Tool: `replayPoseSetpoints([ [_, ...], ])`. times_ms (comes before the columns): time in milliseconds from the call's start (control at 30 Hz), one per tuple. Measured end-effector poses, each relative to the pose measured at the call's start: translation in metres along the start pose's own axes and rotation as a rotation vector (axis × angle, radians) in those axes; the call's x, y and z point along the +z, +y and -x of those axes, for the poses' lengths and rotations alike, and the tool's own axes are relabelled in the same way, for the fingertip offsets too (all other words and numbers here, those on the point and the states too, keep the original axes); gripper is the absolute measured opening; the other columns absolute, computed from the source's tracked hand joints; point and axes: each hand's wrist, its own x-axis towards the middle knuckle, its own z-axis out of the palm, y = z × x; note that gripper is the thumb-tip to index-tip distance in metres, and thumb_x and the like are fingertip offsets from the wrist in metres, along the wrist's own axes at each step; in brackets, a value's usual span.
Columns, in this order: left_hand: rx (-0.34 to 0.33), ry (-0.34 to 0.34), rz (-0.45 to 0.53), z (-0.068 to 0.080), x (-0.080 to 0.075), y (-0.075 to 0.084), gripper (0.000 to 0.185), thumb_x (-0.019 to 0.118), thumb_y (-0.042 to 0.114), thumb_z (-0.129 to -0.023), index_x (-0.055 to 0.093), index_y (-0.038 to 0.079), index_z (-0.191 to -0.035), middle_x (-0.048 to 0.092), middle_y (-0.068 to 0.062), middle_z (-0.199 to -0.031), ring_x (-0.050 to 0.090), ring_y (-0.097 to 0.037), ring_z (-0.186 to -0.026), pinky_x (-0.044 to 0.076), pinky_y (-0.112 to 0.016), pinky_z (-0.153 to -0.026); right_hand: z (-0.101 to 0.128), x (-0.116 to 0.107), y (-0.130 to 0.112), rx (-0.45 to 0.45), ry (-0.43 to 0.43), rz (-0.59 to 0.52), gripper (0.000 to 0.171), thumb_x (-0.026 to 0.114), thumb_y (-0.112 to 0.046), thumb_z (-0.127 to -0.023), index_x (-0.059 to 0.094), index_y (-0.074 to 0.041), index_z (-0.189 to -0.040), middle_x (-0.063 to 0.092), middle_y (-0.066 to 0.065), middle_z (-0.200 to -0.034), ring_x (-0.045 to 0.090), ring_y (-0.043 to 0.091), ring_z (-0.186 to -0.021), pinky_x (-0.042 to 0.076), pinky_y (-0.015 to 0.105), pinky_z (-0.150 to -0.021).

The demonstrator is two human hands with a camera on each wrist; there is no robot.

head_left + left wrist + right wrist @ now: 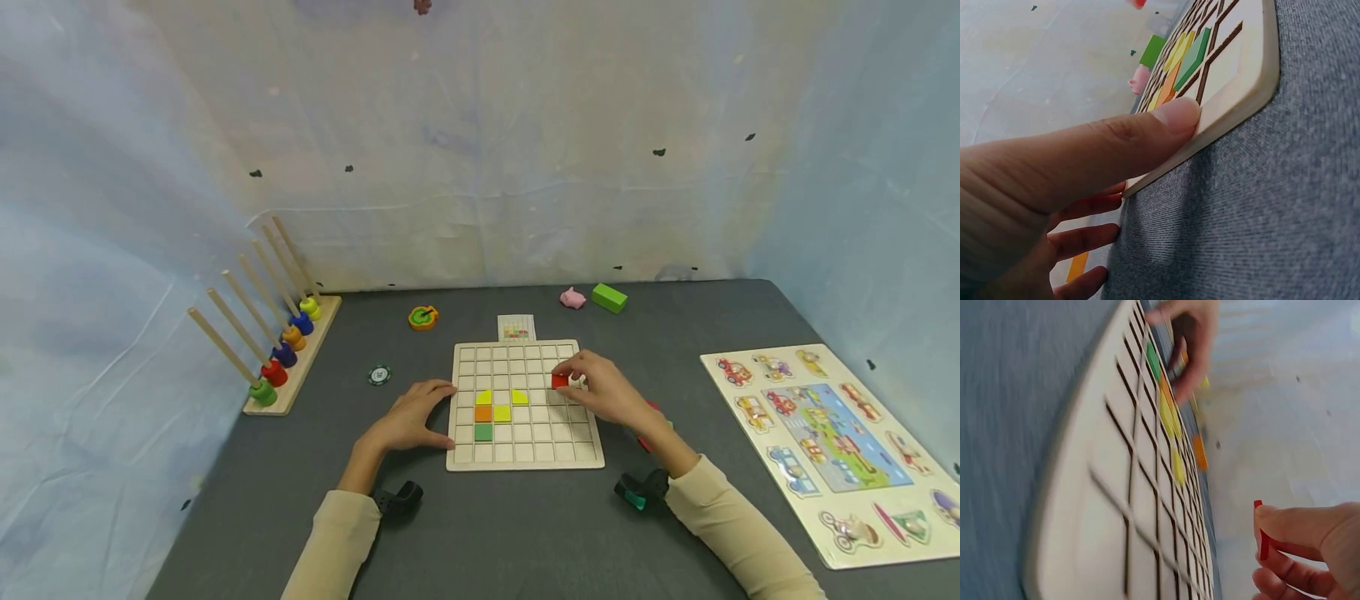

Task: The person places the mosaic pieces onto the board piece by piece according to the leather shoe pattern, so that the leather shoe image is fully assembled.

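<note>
The right hand (611,392) pinched a red square tile (559,381) between thumb and fingertips, holding it just above the upper right cells of the wooden grid board (525,461); the right wrist view showed the tile edge-on, clear of the board surface. The left hand (408,419) lay with fingers straight along the board's left edge, thumb (1172,119) pressed against the rim, apparently to steady the board against sliding. To the left of the pinched tile, between the two hands, sat two yellow tiles (501,398), an orange tile (483,412) and a green tile (483,432) in their cells. Beyond the grip, just past the board's far edge, lay a small pattern card (516,327), presumably for reference.
</note>
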Motion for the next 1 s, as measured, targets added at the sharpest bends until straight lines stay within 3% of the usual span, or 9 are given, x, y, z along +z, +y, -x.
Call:
replayPoseSetpoints([
  [500,-0.005,-0.015,-0.016,0.0,-0.001,0.0,0.089,0.082,0.044,-0.067,0.043,0.012,-0.14,0.038,-0.007,-0.143,0.032,-0.029,-0.131,0.027,-0.053,-0.104,-0.01,0.057,-0.048,-0.064,-0.075,-0.054,0.025,0.073,-0.015,-0.081,0.069,-0.007,-0.104,0.06,0.004,-0.096,0.055,0.017,-0.083,0.047,0.029,-0.073],
  [667,-0.002,-0.014,-0.009,-0.001,-0.001,-0.001,0.088,0.082,0.042,-0.067,0.043,0.011,-0.14,0.038,-0.007,-0.142,0.032,-0.029,-0.131,0.027,-0.053,-0.104,-0.007,0.069,-0.051,-0.12,-0.055,-0.016,0.025,0.076,-0.016,-0.078,0.07,-0.006,-0.101,0.057,0.005,-0.092,0.05,0.015,-0.079,0.043,0.026,-0.068],
  [1000,0.007,-0.008,-0.008,-0.001,-0.001,0.0,0.088,0.082,0.043,-0.067,0.043,0.009,-0.139,0.039,-0.008,-0.141,0.032,-0.03,-0.13,0.028,-0.054,-0.103,-0.004,0.075,-0.05,-0.126,-0.075,0.035,0.018,0.078,-0.02,-0.076,0.07,-0.012,-0.09,0.062,-0.001,-0.087,0.052,0.013,-0.084,0.045,0.03,-0.077],
])
